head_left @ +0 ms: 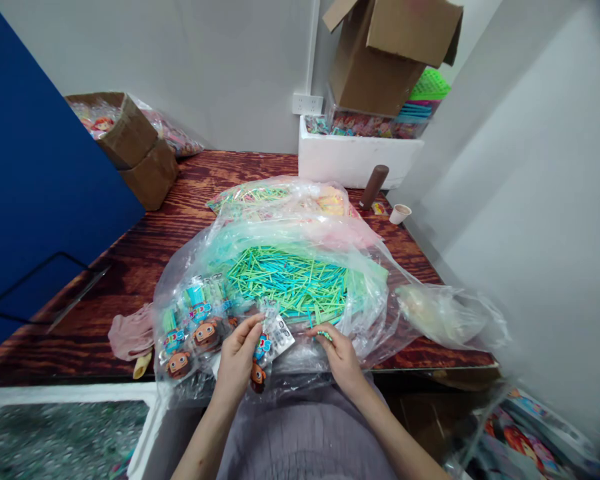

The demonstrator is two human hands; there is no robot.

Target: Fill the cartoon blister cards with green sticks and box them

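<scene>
My left hand (237, 357) is closed on a small clear packet (269, 347) with a cartoon figure and blue lettering, held at the near table edge. My right hand (337, 353) pinches a green stick (325, 335) just right of the packet. Behind both hands lies a big clear plastic bag (375, 293) holding a heap of green and blue sticks (290, 280). To the left, another clear bag holds several finished cartoon packets (195, 327).
The wooden table (140, 260) carries cardboard boxes (135, 150) at back left, a white foam box (355, 160) with a cardboard box (385, 53) on top at the back, a brown cylinder (374, 187), a paper cup (399, 213), and a pink bag (133, 332).
</scene>
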